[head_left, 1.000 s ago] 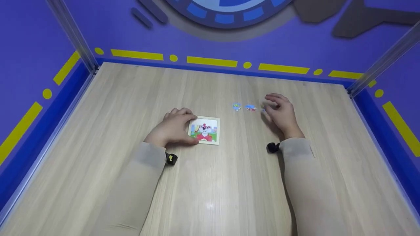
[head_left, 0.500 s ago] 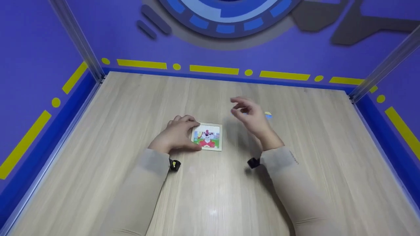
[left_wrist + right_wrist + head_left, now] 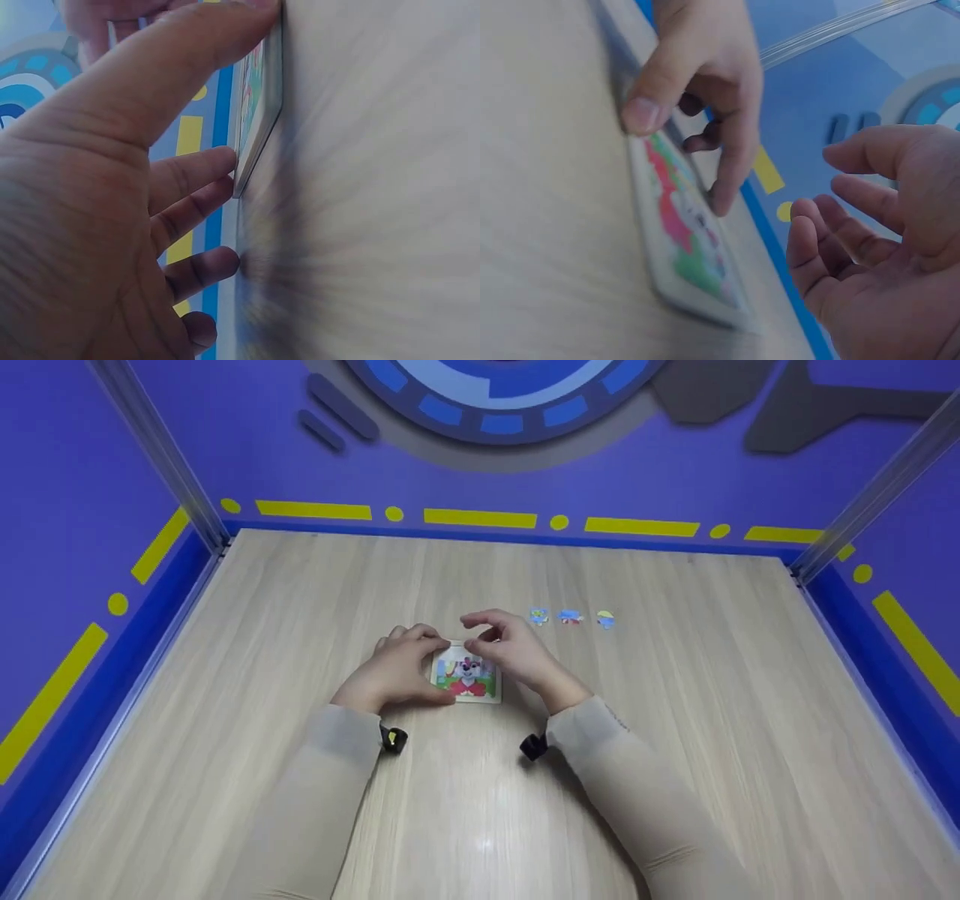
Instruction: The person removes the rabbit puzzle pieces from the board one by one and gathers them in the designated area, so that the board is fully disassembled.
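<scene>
My sleeves [image 3: 300,802] are plain beige, my wrist camera [image 3: 394,739] black. My puzzle frame [image 3: 667,283] is pale cream around a cartoon animal picture [image 3: 466,685] in red, white and green. One loose piece [image 3: 538,616] is blue with yellow-green, the middle piece [image 3: 570,616] blue with red and white, another piece [image 3: 605,619] yellow and blue. The worktop [image 3: 697,697] is pale wood-grain; the violet-blue wall [image 3: 247,442] carries yellow dashes and dots.

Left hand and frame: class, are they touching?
Touching: the right wrist view shows the left hand with its thumb against the edge of the frame.
</scene>
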Demonstrator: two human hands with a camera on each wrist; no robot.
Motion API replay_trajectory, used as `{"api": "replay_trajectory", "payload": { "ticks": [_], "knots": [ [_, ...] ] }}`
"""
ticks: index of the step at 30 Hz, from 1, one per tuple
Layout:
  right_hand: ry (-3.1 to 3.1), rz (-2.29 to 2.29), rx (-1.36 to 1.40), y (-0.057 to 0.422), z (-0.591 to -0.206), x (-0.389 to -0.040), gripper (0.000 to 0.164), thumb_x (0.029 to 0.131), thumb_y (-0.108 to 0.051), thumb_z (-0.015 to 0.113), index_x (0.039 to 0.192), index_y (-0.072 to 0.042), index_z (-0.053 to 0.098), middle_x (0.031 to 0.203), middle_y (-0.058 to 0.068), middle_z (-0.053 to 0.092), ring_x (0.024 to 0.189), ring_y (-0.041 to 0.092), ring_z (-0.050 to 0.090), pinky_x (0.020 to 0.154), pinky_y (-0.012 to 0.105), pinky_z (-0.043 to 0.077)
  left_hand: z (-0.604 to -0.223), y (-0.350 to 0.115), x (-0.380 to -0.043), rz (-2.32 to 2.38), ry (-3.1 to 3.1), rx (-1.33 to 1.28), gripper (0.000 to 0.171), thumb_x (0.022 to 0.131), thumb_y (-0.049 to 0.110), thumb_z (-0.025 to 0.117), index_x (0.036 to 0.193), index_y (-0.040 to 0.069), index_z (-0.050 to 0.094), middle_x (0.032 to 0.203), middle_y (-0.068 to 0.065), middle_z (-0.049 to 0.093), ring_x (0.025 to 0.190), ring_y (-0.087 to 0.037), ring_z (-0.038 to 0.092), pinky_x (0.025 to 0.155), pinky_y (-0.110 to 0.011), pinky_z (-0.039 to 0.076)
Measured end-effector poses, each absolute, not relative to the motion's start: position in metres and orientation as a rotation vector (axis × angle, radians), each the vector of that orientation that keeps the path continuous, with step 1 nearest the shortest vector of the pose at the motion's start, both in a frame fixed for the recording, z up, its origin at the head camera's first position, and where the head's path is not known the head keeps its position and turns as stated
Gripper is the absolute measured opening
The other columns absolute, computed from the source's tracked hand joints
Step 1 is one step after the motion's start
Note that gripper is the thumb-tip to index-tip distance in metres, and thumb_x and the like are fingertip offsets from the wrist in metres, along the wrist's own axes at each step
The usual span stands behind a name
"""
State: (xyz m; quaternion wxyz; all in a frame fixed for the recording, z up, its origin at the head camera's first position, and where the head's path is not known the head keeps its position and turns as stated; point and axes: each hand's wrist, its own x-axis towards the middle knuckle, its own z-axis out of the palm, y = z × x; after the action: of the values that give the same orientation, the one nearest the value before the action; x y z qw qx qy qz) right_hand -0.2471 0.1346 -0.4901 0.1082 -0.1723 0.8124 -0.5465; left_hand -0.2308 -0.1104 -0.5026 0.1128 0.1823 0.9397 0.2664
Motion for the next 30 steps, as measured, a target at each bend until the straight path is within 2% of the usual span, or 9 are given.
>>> {"api": "replay_trajectory", "payload": {
  "ticks": [9,15,19,23,26,30],
  "knots": [
    [2.521,-1.303,-0.629,0.126,-0.505,-0.245,0.039,0.105,-0.01,0.074,0.143,-0.006,0.076,0.143,0.013,0.072,0.105,0.021,0.072,0.089,0.029,0.058,-0.501,-0.112,-0.23,0.774,2.756,0.559,0.098,0.078,0.053,0.102,0.16,0.017,0.065,0.164,-0.003,0.055,0.151,-0.035,0.045,0.129,-0.058,0.035],
    [2.532,-1.153,-0.693,0.122,-0.51,-0.244,0.046,0.104,-0.008,0.074,0.15,-0.003,0.072,0.141,0.015,0.07,0.101,0.016,0.069,0.086,0.027,0.057,-0.502,-0.113,-0.231,0.779,2.753,0.572,0.098,0.077,0.054,0.102,0.16,0.017,0.065,0.164,-0.002,0.055,0.15,-0.034,0.046,0.128,-0.058,0.035],
    [2.554,-1.09,-0.72,0.12,-0.511,-0.242,0.044,0.106,-0.008,0.073,0.15,-0.002,0.072,0.14,0.017,0.067,0.102,0.018,0.067,0.092,0.032,0.059,-0.502,-0.113,-0.231,0.785,2.746,0.578,0.099,0.078,0.054,0.101,0.161,0.017,0.064,0.166,-0.004,0.055,0.152,-0.035,0.045,0.129,-0.059,0.034],
    [2.588,-1.066,-0.717,0.117,-0.512,-0.239,0.037,0.107,-0.008,0.071,0.143,-0.001,0.077,0.139,0.018,0.066,0.113,0.025,0.068,0.103,0.043,0.06,-0.501,-0.113,-0.232,0.784,2.736,0.594,0.097,0.079,0.053,0.1,0.161,0.017,0.064,0.167,-0.004,0.054,0.152,-0.035,0.045,0.128,-0.059,0.034],
    [2.609,-1.055,-0.712,0.116,-0.513,-0.238,0.034,0.106,-0.007,0.071,0.138,-0.001,0.08,0.14,0.018,0.064,0.116,0.027,0.067,0.107,0.046,0.058,-0.501,-0.114,-0.231,0.771,2.738,0.603,0.091,0.084,0.054,0.095,0.161,0.016,0.064,0.166,-0.003,0.054,0.151,-0.034,0.045,0.126,-0.058,0.035],
    [2.614,-1.047,-0.687,0.115,-0.512,-0.237,0.032,0.107,-0.007,0.071,0.137,-0.001,0.08,0.14,0.017,0.062,0.107,0.023,0.066,0.1,0.041,0.058,-0.499,-0.115,-0.231,0.763,2.743,0.598,0.082,0.091,0.052,0.086,0.161,0.016,0.064,0.165,-0.003,0.054,0.152,-0.034,0.044,0.126,-0.058,0.035]
  ]
}}
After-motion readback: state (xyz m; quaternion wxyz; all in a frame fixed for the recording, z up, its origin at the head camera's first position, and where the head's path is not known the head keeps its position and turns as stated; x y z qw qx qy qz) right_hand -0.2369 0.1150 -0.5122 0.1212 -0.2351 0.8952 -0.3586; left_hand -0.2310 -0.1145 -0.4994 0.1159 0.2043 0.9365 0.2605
